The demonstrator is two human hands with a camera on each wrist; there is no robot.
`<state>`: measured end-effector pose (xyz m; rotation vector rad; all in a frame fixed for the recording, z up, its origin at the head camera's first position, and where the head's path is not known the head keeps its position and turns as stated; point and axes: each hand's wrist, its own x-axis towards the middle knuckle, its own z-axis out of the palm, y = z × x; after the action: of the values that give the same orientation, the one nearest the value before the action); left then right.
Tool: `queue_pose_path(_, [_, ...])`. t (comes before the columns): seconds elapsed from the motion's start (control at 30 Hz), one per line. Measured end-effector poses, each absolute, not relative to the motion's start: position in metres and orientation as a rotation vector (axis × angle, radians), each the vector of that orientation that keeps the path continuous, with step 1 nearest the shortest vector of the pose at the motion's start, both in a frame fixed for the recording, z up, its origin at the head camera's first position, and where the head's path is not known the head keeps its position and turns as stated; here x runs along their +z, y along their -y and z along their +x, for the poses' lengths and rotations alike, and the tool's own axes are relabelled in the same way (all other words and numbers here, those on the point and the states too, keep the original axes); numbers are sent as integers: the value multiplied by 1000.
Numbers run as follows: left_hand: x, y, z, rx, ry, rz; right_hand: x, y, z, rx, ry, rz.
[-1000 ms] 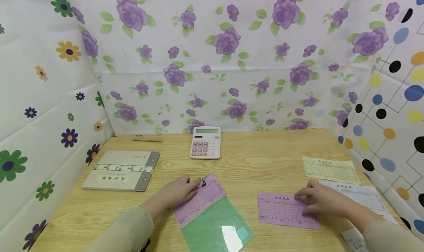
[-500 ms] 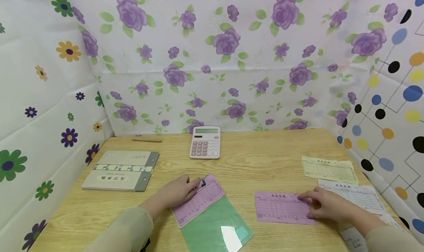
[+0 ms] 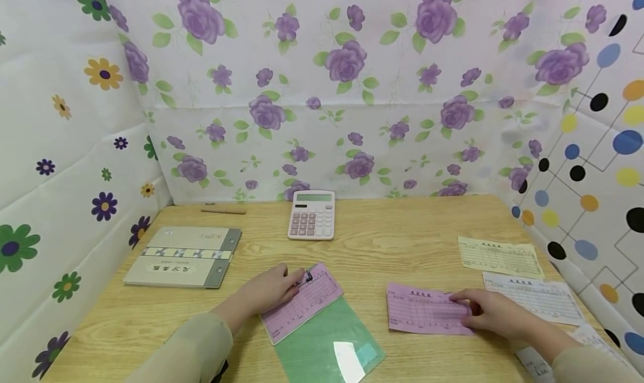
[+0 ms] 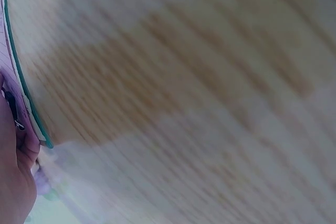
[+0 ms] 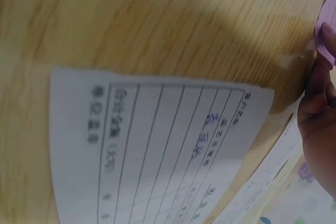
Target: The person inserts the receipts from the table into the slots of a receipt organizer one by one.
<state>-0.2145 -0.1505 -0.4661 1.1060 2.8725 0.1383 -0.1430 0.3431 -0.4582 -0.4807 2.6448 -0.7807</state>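
Observation:
In the head view, a green clipboard (image 3: 314, 349) lies tilted on the table with a pink form (image 3: 308, 309) across its top part. My left hand (image 3: 271, 289) is at the clipboard's dark clip (image 3: 309, 276), fingers and thumb bent around it; the left wrist view shows this hand (image 4: 16, 177) only at its left edge. My right hand (image 3: 495, 313) pinches the right end of a second, loose pink slip (image 3: 422, 310), thumb on the near side. That slip's far left corner bends up a little. The right wrist view catches the pinching fingers at its right edge.
Right of the loose slip lie a yellow form (image 3: 500, 257) and a white form (image 3: 535, 298), with more white slips (image 3: 538, 365) partly under my right forearm. A pink calculator (image 3: 311, 215) stands at the back, a ledger book (image 3: 181, 257) and a brown stick (image 3: 223, 209) at the left.
My right hand has slid the loose pink slip slightly left and away from me, and shifted its grip on the right end. My left hand stays at the clip.

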Motion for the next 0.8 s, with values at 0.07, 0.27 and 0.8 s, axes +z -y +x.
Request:
queue_pose_path(0.07, [-466,151,-214,140,-2875,1108,-459,-341,-142,-798,-2646,-443])
queue_pose_path(0.27, [-465,151,-214,147,-2877,1102,-452,-332,-139,-921,-2647,-301])
queue_pose_path(0.8, [-466,151,-214,154,-2874,1074,-457,-321,-158,-1044,-2764,-86])
